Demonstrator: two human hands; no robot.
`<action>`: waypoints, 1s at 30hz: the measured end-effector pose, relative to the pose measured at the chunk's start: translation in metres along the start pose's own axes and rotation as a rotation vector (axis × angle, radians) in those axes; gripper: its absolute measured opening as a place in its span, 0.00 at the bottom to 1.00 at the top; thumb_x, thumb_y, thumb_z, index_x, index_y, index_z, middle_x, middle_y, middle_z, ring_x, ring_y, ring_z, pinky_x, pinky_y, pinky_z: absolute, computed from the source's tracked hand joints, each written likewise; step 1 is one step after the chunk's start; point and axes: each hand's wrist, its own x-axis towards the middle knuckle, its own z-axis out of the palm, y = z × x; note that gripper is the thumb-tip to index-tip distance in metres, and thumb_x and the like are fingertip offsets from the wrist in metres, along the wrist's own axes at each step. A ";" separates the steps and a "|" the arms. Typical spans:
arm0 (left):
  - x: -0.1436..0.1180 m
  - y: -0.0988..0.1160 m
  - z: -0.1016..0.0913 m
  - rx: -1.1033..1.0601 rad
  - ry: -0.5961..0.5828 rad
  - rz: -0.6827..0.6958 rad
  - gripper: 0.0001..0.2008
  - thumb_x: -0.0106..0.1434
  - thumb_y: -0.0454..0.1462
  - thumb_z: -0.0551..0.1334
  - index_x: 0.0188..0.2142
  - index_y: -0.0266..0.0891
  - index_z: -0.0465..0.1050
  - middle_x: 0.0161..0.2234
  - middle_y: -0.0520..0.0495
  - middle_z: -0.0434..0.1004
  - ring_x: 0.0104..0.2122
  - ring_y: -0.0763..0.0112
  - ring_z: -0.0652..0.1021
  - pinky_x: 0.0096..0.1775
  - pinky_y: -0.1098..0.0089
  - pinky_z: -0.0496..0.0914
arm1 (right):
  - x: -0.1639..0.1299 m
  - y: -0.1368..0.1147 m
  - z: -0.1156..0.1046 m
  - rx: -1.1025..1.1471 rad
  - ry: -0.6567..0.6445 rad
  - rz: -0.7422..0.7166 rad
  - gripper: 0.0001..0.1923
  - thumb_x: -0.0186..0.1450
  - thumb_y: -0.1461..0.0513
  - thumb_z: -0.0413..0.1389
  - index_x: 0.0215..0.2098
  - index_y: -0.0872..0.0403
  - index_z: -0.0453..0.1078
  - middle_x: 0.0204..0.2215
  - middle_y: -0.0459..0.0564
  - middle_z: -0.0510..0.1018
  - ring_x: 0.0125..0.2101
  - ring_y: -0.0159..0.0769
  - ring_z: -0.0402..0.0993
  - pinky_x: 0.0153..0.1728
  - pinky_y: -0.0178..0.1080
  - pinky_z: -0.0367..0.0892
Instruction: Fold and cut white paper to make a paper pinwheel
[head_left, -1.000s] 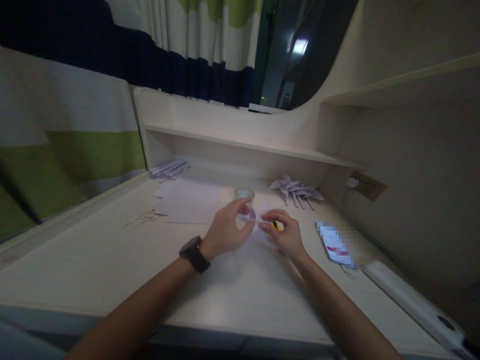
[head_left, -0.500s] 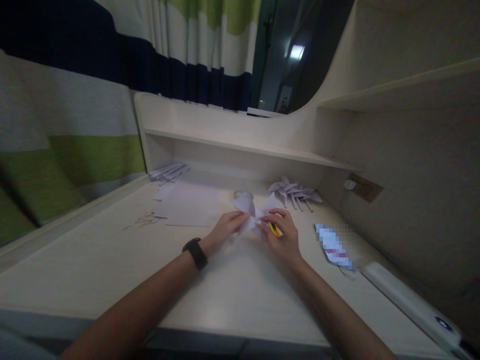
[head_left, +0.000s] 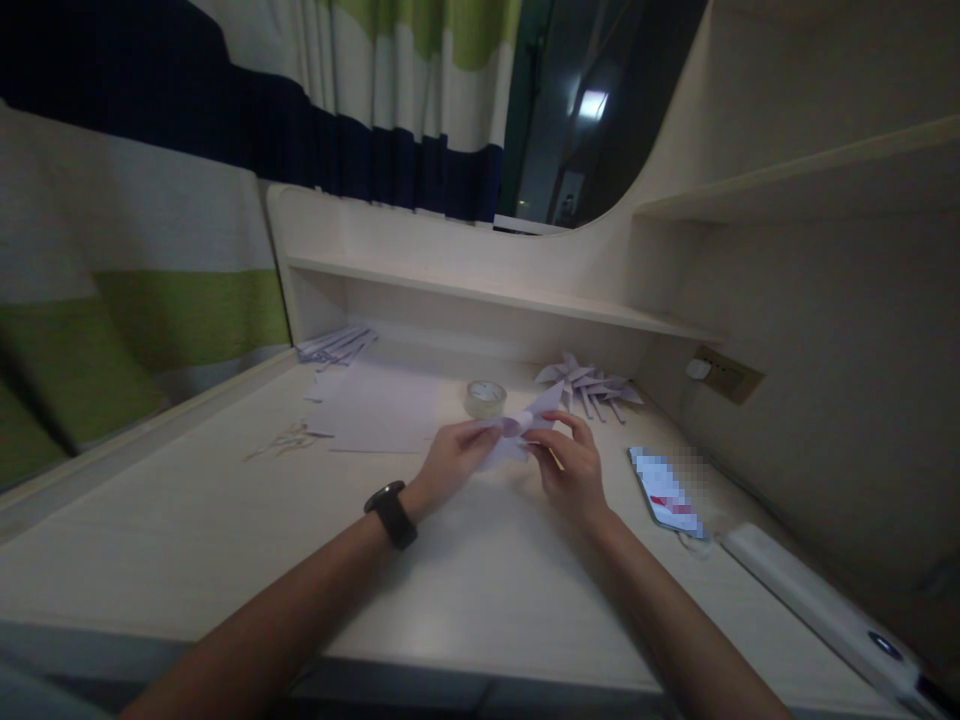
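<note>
Both hands pinch one pale lilac folded-paper piece [head_left: 521,425] just above the cream desk [head_left: 225,540] — the left hand [head_left: 450,462] closing fingertips on its near-left edge, the right hand [head_left: 571,465] nipping the middle from the other side. It looks feather-light, thin and easily creased, so I judge it best held at the folded centre, not the pointed flaps that fan up and out. Just behind sits a clear tape roll [head_left: 484,397], with a pile of similar paper pinwheels [head_left: 589,385] further right and a phone [head_left: 664,490] beside the right wrist.

Both hands [head_left: 517,462] pinch folded paper [head_left: 521,430] above desk [head_left: 187,520].
</note>
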 end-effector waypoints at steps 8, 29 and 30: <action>-0.002 0.004 0.001 0.053 0.015 0.063 0.15 0.65 0.42 0.55 0.37 0.36 0.78 0.34 0.47 0.79 0.33 0.67 0.76 0.37 0.69 0.69 | 0.003 -0.004 -0.006 0.010 0.007 -0.028 0.11 0.61 0.68 0.55 0.39 0.48 0.73 0.33 0.47 0.79 0.46 0.44 0.69 0.46 0.50 0.66; -0.001 0.007 0.003 -0.004 0.029 0.054 0.14 0.64 0.42 0.56 0.38 0.37 0.78 0.35 0.47 0.79 0.33 0.67 0.76 0.37 0.67 0.69 | 0.003 -0.003 -0.006 0.032 0.030 -0.014 0.12 0.59 0.68 0.57 0.39 0.47 0.73 0.33 0.49 0.79 0.45 0.45 0.70 0.44 0.50 0.68; -0.001 0.008 0.003 -0.003 0.031 0.056 0.14 0.64 0.42 0.56 0.38 0.37 0.78 0.35 0.46 0.79 0.33 0.67 0.76 0.37 0.67 0.69 | 0.003 -0.003 -0.006 0.035 0.026 -0.020 0.12 0.59 0.68 0.57 0.39 0.47 0.73 0.33 0.48 0.79 0.45 0.46 0.70 0.44 0.50 0.68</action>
